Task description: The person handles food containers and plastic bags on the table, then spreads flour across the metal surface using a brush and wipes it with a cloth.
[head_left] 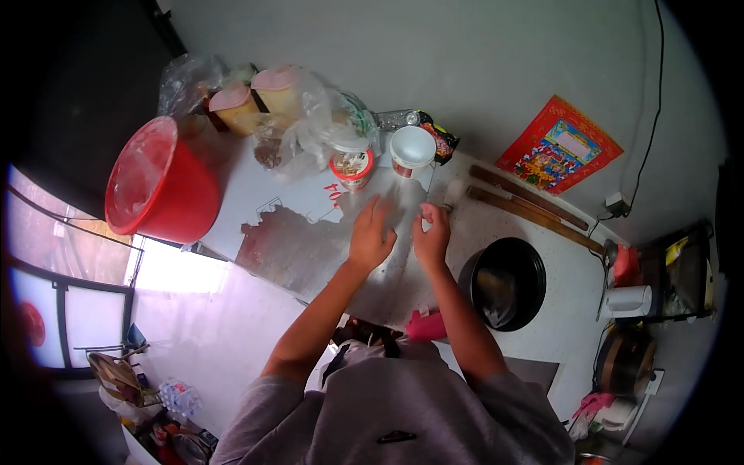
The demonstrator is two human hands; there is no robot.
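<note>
My left hand is over the worn metallic surface of the table, its fingers stretched out and nothing in it. To its right, my right hand is raised with the fingers curled and the thumb near the index finger; whether something small is between them cannot be made out. Beyond the hands stand a small tub with a red rim and a white bucket. A black basin sits to the right of my right forearm. A pink cloth lies near the table's front edge.
At the left stands a big red bucket. Plastic bags and lidded yellow containers are at the back. Two long wooden sticks lie along the wall, below a red poster. A shelf with a white cup is at the right.
</note>
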